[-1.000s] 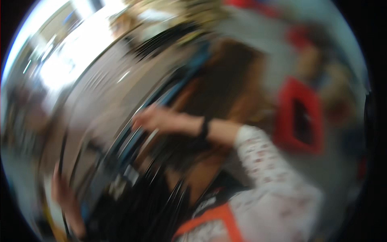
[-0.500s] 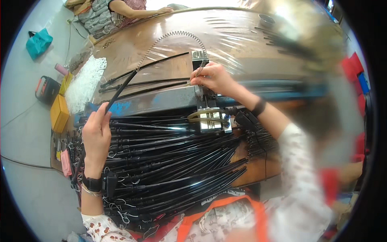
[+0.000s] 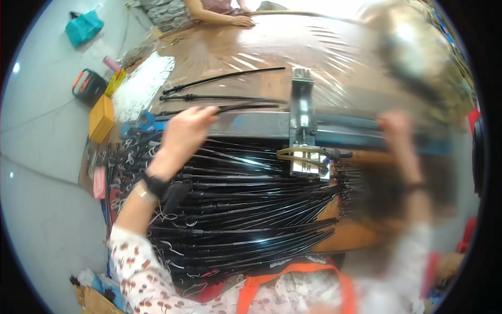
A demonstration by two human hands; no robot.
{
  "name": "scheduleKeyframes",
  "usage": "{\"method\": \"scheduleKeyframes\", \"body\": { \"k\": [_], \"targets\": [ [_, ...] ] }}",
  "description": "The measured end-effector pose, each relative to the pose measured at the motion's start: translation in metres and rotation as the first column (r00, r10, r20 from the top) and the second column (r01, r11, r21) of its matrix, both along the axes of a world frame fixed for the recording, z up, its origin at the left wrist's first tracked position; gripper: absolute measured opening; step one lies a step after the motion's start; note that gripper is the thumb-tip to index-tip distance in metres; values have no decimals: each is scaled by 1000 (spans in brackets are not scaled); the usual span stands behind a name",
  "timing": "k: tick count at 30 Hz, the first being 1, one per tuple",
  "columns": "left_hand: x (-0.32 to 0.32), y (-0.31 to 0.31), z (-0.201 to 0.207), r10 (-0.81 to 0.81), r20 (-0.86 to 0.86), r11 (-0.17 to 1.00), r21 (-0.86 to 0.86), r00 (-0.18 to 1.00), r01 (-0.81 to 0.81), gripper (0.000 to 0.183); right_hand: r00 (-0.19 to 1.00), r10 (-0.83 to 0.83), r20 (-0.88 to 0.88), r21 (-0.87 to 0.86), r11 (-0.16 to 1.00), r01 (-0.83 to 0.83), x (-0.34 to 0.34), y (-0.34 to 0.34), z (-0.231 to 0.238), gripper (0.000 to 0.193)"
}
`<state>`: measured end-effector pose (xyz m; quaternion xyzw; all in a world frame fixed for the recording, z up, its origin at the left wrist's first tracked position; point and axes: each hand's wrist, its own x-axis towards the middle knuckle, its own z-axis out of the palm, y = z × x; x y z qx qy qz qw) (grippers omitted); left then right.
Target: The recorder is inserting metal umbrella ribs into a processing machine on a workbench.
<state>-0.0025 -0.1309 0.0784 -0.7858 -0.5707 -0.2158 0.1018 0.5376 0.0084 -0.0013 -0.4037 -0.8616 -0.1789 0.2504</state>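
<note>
My left hand (image 3: 187,135) is closed over the near one of the black rods lying behind the metal rail, its fingers pinched on the rod (image 3: 248,107). Two more black rods (image 3: 230,75) lie beyond it on the table. To the right, above the blue end of the rail (image 3: 345,131), my right hand (image 3: 398,131) is smeared by motion, so its fingers cannot be made out. Between the hands stands a metal clamp fixture (image 3: 302,99) with a looped yellowish hose (image 3: 298,152). No stretched spring shows now.
A dense pile of black rods (image 3: 251,209) with white loops covers the near table, with coil springs (image 3: 348,188) at its right. White pieces (image 3: 144,86), a yellow box (image 3: 101,119) and a black case (image 3: 90,88) are at left. Another person's hand (image 3: 243,21) rests at the far edge.
The stretched spring and the rod joined to it are out of sight. My right hand has swept right, away from the fixture; my left has moved to the lying rods. The view has shifted.
</note>
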Motion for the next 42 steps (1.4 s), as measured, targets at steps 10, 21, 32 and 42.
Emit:
{"method": "scheduleKeyframes", "body": {
  "k": [10, 21, 32, 42],
  "targets": [
    [113, 87, -60, -324, 66, 943, -63, 944, 328, 15, 967, -212, 144, 80, 976, 202, 130, 5, -51, 8],
    [125, 85, -74, -354, 266, 935, 133, 897, 329, 11, 997, -60, -54, 20, 998, 61, 118, 3, -43, 10],
    [147, 99, -69, -385, 322, 921, 79, 865, 381, 11, 993, -116, -2, 87, 990, 115, 45, -26, -26, 17],
    [138, 90, -59, -296, 164, 925, -197, 941, 325, 20, 984, 125, -126, 63, 991, -118, -50, -81, 14, 35]
  ]
}}
